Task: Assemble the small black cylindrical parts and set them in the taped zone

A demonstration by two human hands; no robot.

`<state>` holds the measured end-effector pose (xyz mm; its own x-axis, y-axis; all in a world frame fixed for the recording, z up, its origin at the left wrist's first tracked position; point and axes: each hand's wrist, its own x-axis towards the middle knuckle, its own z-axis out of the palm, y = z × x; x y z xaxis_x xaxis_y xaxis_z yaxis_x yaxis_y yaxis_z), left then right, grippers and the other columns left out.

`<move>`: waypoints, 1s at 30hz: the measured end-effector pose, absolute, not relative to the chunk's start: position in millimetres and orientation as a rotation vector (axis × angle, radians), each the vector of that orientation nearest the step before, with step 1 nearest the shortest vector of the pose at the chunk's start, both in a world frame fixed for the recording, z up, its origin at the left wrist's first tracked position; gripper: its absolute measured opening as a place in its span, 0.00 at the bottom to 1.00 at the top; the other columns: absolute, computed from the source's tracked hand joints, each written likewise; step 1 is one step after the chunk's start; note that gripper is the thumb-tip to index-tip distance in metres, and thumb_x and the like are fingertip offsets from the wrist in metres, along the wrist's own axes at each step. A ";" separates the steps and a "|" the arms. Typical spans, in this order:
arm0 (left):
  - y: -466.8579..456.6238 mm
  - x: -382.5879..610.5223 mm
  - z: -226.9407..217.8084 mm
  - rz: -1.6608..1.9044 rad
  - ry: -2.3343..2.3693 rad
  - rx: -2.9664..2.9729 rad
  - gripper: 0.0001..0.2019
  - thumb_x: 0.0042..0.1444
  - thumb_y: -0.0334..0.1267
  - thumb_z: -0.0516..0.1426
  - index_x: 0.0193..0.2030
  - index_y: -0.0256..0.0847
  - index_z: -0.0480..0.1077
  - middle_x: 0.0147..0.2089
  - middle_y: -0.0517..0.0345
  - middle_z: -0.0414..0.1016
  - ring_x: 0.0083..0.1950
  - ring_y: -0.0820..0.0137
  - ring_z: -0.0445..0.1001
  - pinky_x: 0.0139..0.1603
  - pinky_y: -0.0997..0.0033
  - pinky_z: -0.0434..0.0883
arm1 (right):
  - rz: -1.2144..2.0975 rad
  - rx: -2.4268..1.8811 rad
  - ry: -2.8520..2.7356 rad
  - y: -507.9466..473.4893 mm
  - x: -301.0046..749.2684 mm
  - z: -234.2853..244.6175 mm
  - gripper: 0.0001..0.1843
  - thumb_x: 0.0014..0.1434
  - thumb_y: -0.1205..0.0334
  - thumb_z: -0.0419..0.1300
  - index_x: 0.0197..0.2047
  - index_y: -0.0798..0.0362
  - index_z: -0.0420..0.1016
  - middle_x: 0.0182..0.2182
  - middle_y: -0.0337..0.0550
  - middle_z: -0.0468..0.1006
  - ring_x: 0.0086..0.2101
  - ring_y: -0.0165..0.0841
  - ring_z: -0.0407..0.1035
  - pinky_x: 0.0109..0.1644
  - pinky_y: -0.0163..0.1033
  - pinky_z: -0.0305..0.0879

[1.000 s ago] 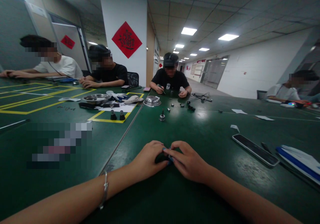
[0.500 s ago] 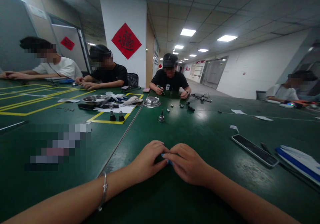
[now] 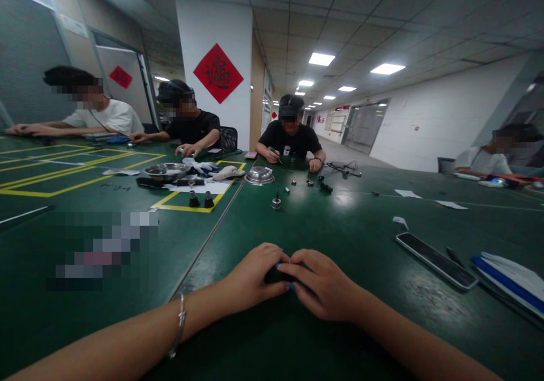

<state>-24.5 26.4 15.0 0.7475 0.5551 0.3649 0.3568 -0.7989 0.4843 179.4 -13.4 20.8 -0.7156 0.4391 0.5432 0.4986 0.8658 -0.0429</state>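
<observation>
Both my hands rest together on the green table (image 3: 331, 228) near its front edge. My left hand (image 3: 253, 279) and my right hand (image 3: 321, 284) are curled around a small black object (image 3: 276, 274), fingertips touching over it. Most of the object is hidden by the fingers, so its shape is unclear. A thin bracelet (image 3: 178, 324) sits on my left wrist.
A phone (image 3: 436, 259) lies face up at the right, beside papers with a blue edge (image 3: 510, 279). Small metal parts (image 3: 276, 202), a metal bowl (image 3: 259, 174) and a tray (image 3: 165, 170) lie further back. Several people sit around the table's far and side edges.
My hands have closed tighter over the black object and shifted slightly lower in the view. The person in black at the left has lifted a hand off the table.
</observation>
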 end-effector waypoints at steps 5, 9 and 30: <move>29.8 -24.8 12.5 0.734 0.689 2.544 0.06 0.56 0.36 0.57 0.41 0.40 0.68 0.43 0.56 0.72 0.49 0.65 0.67 0.51 0.65 0.63 | -0.124 -0.659 -2.481 -15.5 178.4 20.0 0.20 0.59 0.67 0.50 0.54 0.57 0.64 0.43 0.52 0.69 0.41 0.37 0.65 0.43 0.43 0.65; 30.6 -24.7 12.9 0.709 0.709 2.535 0.05 0.56 0.35 0.56 0.40 0.40 0.69 0.41 0.56 0.73 0.47 0.66 0.68 0.49 0.67 0.64 | -0.113 -0.633 -2.501 -18.0 176.9 21.3 0.19 0.58 0.67 0.50 0.53 0.57 0.64 0.43 0.51 0.69 0.41 0.38 0.65 0.44 0.43 0.65; 25.3 -24.5 20.7 0.519 0.754 2.572 0.06 0.59 0.37 0.54 0.40 0.38 0.68 0.39 0.56 0.72 0.41 0.67 0.70 0.42 0.70 0.65 | -0.182 -0.616 -2.351 -13.3 172.2 13.9 0.19 0.62 0.70 0.49 0.56 0.56 0.59 0.41 0.48 0.73 0.40 0.36 0.68 0.45 0.42 0.68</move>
